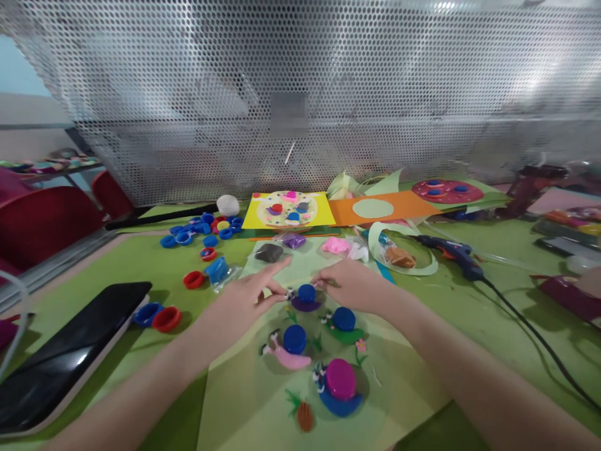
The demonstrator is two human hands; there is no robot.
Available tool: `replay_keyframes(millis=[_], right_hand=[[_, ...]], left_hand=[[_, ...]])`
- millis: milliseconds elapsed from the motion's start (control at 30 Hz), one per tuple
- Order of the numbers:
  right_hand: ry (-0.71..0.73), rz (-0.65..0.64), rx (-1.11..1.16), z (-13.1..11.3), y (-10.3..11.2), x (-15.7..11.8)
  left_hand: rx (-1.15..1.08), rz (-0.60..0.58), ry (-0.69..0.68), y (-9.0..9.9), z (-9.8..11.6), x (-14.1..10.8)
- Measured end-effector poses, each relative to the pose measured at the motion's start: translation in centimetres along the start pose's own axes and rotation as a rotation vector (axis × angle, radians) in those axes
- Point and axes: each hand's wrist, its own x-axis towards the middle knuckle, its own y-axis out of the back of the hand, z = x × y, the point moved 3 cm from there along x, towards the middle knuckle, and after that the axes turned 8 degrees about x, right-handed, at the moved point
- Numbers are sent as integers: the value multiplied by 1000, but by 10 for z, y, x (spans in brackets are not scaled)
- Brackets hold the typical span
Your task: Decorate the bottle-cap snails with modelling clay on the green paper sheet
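My left hand reaches in from the left, index finger stretched out. Its thumb and another finger come together at the eyed head of a purple clay snail with a blue bottle cap shell. At the snail's right side, my right hand has its fingers curled in a pinch; whatever is between them is hidden. Nearer me on the pale green sheet are a green clay snail, a pink clay snail and a blue clay snail with a magenta cap. A small clay pineapple lies lowest.
Blue and red bottle caps and a phone lie on the left. A glue gun with its cord is on the right. Bagged clay and a decorated yellow card lie beyond my hands, before a perforated metal panel.
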Motion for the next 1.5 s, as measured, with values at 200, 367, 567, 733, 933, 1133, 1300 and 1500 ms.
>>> replay_keyframes(millis=[200,367,567,733,933,1133,1300,1500], right_hand=[[10,-4,44,6,3,3],[14,21,75,11,2,6],[-10,36,80,13,1,6],[-16,43,78,14,1,7],[-48,37,45,14,1,7],[-46,22,30,12,2,5],[-37,18,4,11,3,4],[6,16,8,10,3,4]], left_hand=[[107,-16,47,0,-1,4],[-44,25,105,-5,-4,4],[185,146,64,-4,-22,-2],[269,163,-28,-5,-30,-12],[354,147,-68,-9,-33,-16],[355,97,-87,-14,-29,-15],[364,62,-36,-19,-25,-18],[360,72,28,-20,-22,-15]])
